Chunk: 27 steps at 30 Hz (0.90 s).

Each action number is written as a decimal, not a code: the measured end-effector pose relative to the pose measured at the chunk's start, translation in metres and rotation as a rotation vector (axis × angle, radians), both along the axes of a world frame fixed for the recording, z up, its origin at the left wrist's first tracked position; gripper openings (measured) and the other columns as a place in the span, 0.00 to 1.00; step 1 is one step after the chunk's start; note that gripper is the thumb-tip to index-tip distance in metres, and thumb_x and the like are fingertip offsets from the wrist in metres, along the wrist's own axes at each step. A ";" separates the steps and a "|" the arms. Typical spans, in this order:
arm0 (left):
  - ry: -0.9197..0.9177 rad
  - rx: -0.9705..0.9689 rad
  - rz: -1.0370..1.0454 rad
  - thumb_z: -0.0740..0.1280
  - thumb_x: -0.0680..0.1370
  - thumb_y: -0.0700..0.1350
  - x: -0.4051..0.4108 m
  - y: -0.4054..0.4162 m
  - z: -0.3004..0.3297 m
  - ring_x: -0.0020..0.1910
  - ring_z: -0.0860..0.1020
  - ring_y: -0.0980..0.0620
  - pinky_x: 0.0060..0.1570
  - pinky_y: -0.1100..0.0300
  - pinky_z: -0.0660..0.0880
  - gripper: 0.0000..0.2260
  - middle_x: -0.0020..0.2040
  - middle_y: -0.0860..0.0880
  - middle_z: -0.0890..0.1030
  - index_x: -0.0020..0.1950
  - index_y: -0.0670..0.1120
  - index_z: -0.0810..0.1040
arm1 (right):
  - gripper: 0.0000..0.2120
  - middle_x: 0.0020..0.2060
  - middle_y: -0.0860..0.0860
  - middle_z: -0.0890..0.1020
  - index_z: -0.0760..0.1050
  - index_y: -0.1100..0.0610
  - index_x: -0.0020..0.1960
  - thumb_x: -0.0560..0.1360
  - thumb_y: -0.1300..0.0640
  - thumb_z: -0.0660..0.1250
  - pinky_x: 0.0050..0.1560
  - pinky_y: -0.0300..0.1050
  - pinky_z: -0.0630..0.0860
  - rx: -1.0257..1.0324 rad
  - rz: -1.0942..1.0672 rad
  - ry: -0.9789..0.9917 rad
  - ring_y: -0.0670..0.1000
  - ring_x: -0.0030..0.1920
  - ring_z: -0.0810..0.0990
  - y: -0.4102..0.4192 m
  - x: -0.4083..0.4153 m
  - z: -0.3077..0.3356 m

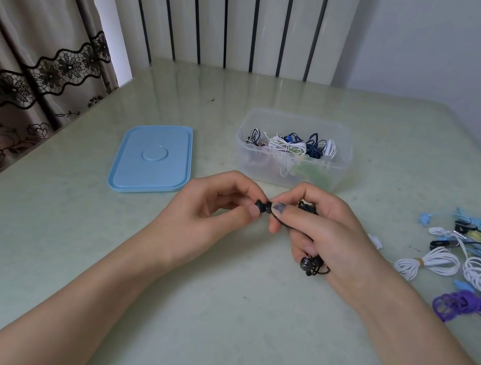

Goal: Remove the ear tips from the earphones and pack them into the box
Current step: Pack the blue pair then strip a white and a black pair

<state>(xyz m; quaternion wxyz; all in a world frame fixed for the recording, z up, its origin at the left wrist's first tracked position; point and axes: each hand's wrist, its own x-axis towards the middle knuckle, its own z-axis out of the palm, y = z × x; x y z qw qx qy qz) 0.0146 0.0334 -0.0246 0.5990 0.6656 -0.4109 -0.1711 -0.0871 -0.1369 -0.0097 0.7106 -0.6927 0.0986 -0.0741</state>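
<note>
Black ear tip (261, 207) pinched by left hand (213, 206) for pulling | right hand (320, 227) clasping black earphones (308, 262), bracing; clear box (294, 150) lidless beyond, ready

No readable text or labels anywhere.

The black earphones (309, 257) are bundled in a coil, their thin cord looped over itself, held above the pale green table just in front of the box. One earbud juts out to the left, and its black ear tip (261, 206) is a small rounded dome, pinched at the very end. The second earbud (305, 262) hangs lower, a dark metallic round housing turned toward the camera. The box (293, 151) is a clear plastic tub, lid off, standing upright and already part-filled with tangled white, blue, black and green earphones
</note>
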 end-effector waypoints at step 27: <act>0.315 -0.011 0.012 0.70 0.74 0.37 0.002 -0.001 0.006 0.48 0.83 0.43 0.63 0.43 0.76 0.02 0.43 0.37 0.77 0.44 0.42 0.78 | 0.02 0.32 0.54 0.81 0.75 0.61 0.46 0.78 0.65 0.66 0.26 0.39 0.65 0.002 0.055 -0.002 0.46 0.23 0.59 0.004 -0.003 0.003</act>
